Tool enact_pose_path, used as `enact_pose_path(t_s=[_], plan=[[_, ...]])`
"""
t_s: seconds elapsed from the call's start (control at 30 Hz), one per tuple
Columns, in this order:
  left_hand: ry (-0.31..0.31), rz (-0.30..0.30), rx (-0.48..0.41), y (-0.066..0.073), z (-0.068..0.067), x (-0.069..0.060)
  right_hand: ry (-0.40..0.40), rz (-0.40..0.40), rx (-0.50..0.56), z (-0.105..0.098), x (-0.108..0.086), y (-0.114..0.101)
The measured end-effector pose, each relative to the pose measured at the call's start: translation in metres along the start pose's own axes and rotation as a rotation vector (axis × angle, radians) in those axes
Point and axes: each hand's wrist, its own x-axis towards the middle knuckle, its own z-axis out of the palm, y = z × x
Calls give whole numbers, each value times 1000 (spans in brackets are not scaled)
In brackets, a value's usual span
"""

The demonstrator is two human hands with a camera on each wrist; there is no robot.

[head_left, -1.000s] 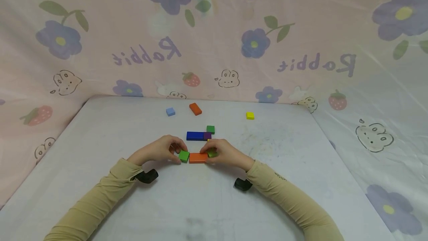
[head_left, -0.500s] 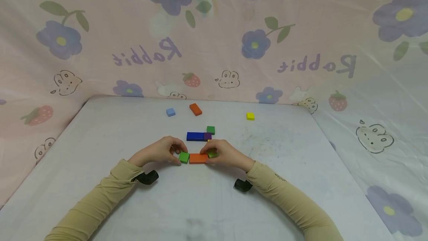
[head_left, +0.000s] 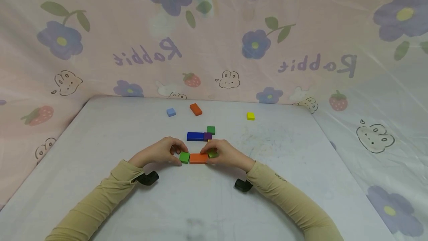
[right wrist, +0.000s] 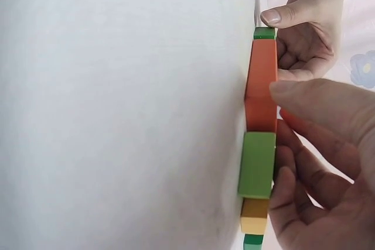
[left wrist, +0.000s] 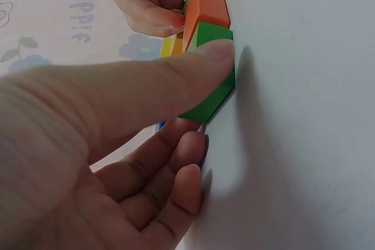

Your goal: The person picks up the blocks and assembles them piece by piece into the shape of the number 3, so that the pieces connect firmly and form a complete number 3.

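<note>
My left hand (head_left: 162, 151) pinches a green block (head_left: 184, 157) between thumb and fingers; the left wrist view shows the thumb (left wrist: 205, 65) on its near side. Against that block's right end lies an orange rectangular block (head_left: 198, 158), flat on the table. My right hand (head_left: 227, 155) pinches the orange block, with its thumb (right wrist: 293, 91) on the near face. A light green block (right wrist: 258, 165) adjoins the orange one's right end, partly hidden by the right hand in the head view. Beyond it, a yellow block (right wrist: 254, 216) shows in the right wrist view.
Behind the hands lie a dark blue block (head_left: 195, 137), a purple block (head_left: 208, 136) and a green block (head_left: 211, 130). Farther back are a light blue block (head_left: 171, 112), a red-orange block (head_left: 195, 109) and a yellow block (head_left: 250, 116). A patterned cloth (head_left: 214, 47) rises behind the white table (head_left: 287, 137).
The green block in my left hand has turned slightly and sits squarer to the orange block. Both hands stay almost where they were, and the other blocks have not moved.
</note>
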Motion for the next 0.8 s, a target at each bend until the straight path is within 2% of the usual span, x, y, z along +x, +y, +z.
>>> enact_pose_path(t_s=[0.33, 0.8], plan=[[6, 9, -57, -4, -1, -1, -4, -4, 0, 0, 0, 1], [20, 10, -70, -7, 0, 0, -3, 1, 7, -1, -1, -1]])
